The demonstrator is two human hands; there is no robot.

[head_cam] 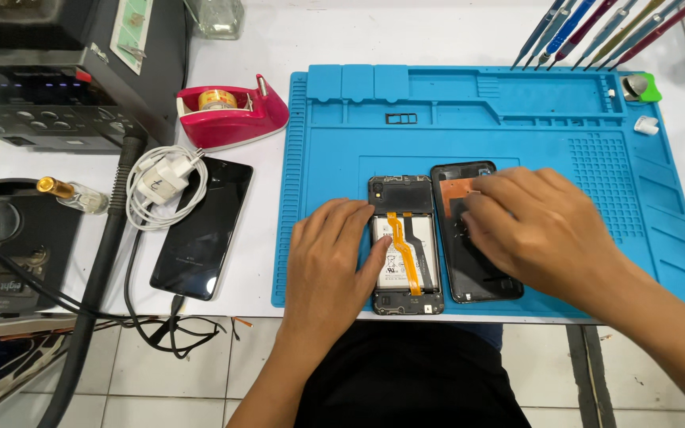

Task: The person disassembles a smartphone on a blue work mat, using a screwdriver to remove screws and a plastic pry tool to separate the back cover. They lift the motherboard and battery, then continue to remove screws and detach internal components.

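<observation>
An opened phone [406, 242] lies on the blue work mat [517, 135], its white battery and an orange flex cable exposed. My left hand [328, 257] rests on its left side, fingers touching the battery. Beside it on the right lies the phone's black back cover [469, 273], inner face up. My right hand [533, 226] presses flat on that cover, fingers spread over its middle. Neither hand grips anything.
A black phone [204, 226] lies left of the mat, with a white charger and coiled cable [164, 182] on its top. A pink tape dispenser [231, 115], dark bench equipment [41, 95], a small glass bottle [77, 194] and several tweezers [596, 32] stand around.
</observation>
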